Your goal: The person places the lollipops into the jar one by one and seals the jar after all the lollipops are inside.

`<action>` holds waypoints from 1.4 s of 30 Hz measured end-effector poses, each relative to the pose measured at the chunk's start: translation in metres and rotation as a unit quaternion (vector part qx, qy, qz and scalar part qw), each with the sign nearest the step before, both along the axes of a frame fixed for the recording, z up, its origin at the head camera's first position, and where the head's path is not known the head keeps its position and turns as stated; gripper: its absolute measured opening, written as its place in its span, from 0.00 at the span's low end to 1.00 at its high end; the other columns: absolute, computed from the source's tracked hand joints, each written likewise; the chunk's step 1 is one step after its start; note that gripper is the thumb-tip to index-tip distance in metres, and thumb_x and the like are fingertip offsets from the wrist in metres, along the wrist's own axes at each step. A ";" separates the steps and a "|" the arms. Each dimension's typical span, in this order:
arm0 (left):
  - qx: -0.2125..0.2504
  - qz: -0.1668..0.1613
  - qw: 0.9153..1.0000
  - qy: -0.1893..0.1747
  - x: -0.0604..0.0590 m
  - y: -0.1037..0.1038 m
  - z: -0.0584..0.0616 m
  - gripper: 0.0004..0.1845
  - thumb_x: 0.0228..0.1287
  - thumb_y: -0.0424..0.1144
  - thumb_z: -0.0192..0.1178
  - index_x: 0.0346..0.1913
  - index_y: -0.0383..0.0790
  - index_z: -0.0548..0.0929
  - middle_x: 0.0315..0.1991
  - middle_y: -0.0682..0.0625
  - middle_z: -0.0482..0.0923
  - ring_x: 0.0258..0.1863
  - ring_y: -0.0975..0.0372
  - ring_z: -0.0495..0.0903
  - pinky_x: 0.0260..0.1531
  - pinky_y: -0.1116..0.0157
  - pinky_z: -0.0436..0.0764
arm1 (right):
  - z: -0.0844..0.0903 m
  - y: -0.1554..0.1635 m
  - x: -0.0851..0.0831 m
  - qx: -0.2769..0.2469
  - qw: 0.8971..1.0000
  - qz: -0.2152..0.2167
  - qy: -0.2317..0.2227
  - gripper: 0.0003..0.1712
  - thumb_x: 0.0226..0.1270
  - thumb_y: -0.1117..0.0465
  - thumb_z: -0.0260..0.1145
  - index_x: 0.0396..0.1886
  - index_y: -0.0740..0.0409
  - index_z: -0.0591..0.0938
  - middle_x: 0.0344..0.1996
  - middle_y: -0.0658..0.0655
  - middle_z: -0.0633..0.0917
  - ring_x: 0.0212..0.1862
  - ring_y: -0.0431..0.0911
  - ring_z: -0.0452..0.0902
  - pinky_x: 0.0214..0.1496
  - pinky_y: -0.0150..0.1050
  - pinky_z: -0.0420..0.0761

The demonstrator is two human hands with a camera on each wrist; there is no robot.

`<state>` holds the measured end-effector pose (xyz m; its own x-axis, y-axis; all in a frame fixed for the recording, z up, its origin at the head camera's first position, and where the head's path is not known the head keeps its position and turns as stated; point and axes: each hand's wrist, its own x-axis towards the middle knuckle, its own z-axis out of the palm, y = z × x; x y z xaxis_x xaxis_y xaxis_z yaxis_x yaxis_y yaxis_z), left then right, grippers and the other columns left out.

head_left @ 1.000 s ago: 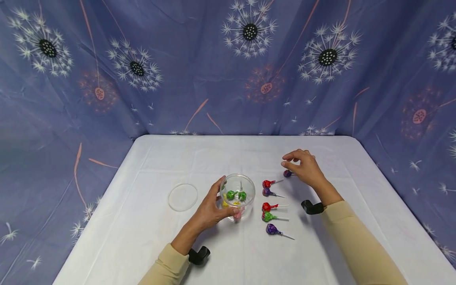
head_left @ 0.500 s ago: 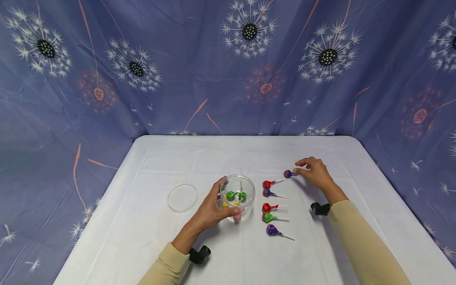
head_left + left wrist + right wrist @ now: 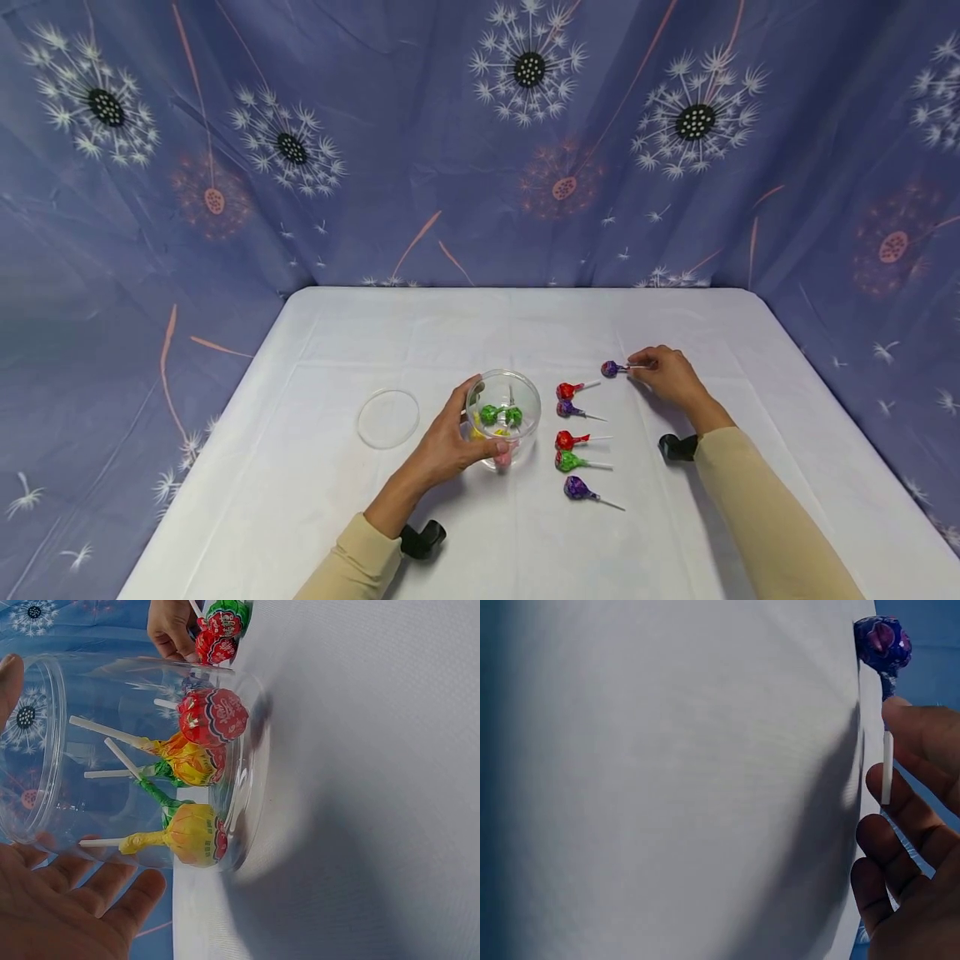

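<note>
My left hand (image 3: 442, 454) grips a clear round jar (image 3: 538, 410) around its side, thumb toward the front. Inside the jar are several wrapped lollipops: green ones (image 3: 489, 414) in the head view, a red one (image 3: 214, 718) and yellow ones (image 3: 196, 836) in the left wrist view. At the upper right, my right hand (image 3: 672, 382) pinches a purple lollipop (image 3: 610, 369) by its stick. The right wrist view shows thumb and forefinger near the neck of that purple lollipop (image 3: 883, 643), its white stick end pointing back along the fingers.
Between jar and right arm lies a column of lollipops: red (image 3: 567, 391), purple (image 3: 567, 408), another red (image 3: 570, 441), green (image 3: 567, 461) and a lower purple (image 3: 579, 489). A clear round lid (image 3: 360, 423) lies left of the jar on the white table (image 3: 315, 517).
My right hand has moved right and down from above the far purple lollipop and taken hold of its stick. The left hand stays around the jar.
</note>
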<state>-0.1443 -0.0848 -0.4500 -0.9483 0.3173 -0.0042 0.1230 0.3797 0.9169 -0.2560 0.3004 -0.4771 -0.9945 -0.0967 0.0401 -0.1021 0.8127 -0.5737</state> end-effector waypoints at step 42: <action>0.003 0.004 1.000 0.007 0.003 0.001 -0.001 0.52 0.46 0.54 0.72 0.72 0.63 0.51 0.71 0.48 0.60 0.66 0.43 0.65 0.64 0.43 0.65 | 0.066 -0.056 0.024 -0.071 0.988 0.042 0.134 0.11 0.65 0.51 0.64 0.38 0.51 0.87 0.30 0.50 0.81 0.37 0.38 0.65 0.37 0.36 0.68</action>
<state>-0.1415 -0.0837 -0.4513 -0.9506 0.3104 0.0110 0.1331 0.3754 0.9173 -0.2317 0.2447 -0.4109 -0.9352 -0.1522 0.3198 -0.3290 0.7077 -0.6252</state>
